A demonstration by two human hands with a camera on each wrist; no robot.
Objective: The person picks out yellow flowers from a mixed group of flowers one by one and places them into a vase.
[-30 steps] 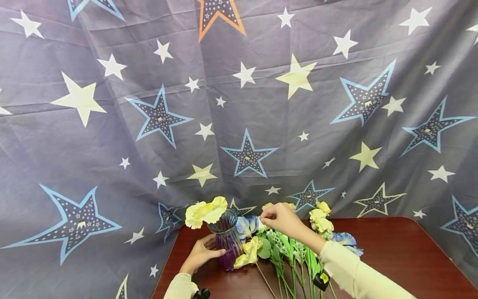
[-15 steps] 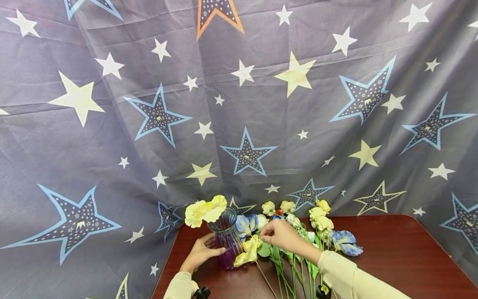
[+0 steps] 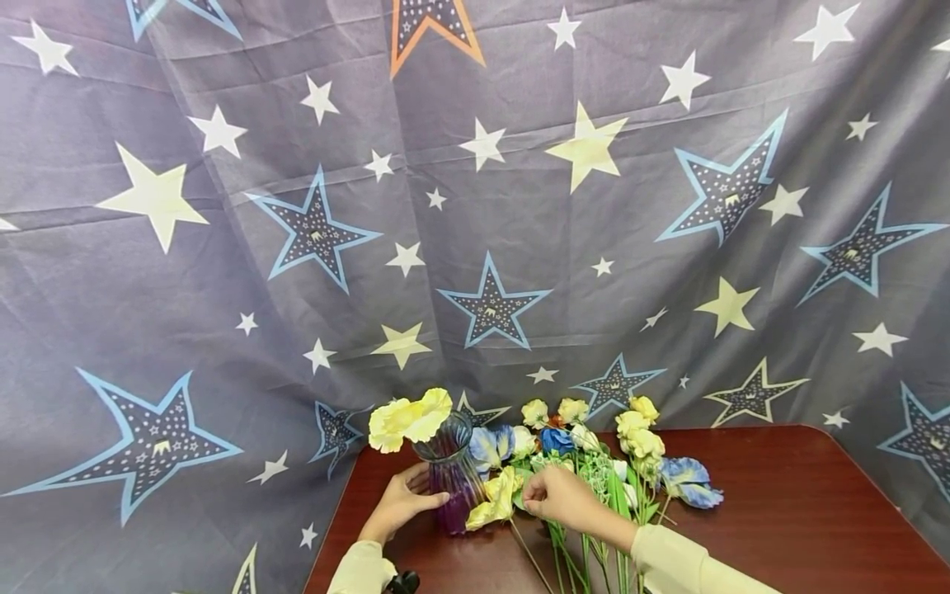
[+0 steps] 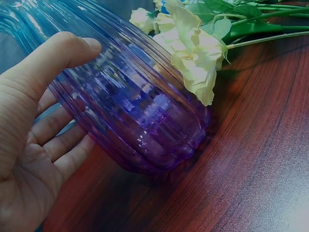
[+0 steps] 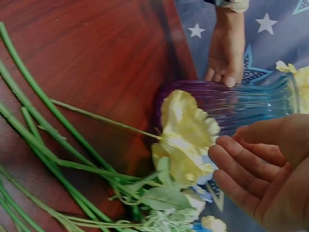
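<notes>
A ribbed glass vase (image 3: 454, 491), blue at the top and purple at the base, stands at the table's left side. My left hand (image 3: 398, 505) grips it, thumb across the front and fingers round the far side, as the left wrist view shows on the glass (image 4: 140, 111). One yellow flower (image 3: 410, 419) leans out over the vase's rim. Another yellow flower (image 3: 499, 500) lies right beside the vase, its thin stem toward me. My right hand (image 3: 564, 498) is just right of that bloom, fingers loosely curled with nothing between them; its fingertips (image 5: 222, 145) overlap the petals' edge in the right wrist view.
Several more flowers lie to the right: a blue rose (image 3: 557, 440), pale yellow roses (image 3: 637, 433), a blue-violet bloom (image 3: 690, 483) and green stems (image 5: 43, 140). The dark red table (image 3: 787, 511) reaches back to a grey star-print cloth (image 3: 564, 305).
My right hand has come down and nearer from above the flowers to beside the lying yellow one, uncovering the blue rose behind. The left hand and vase have stayed put.
</notes>
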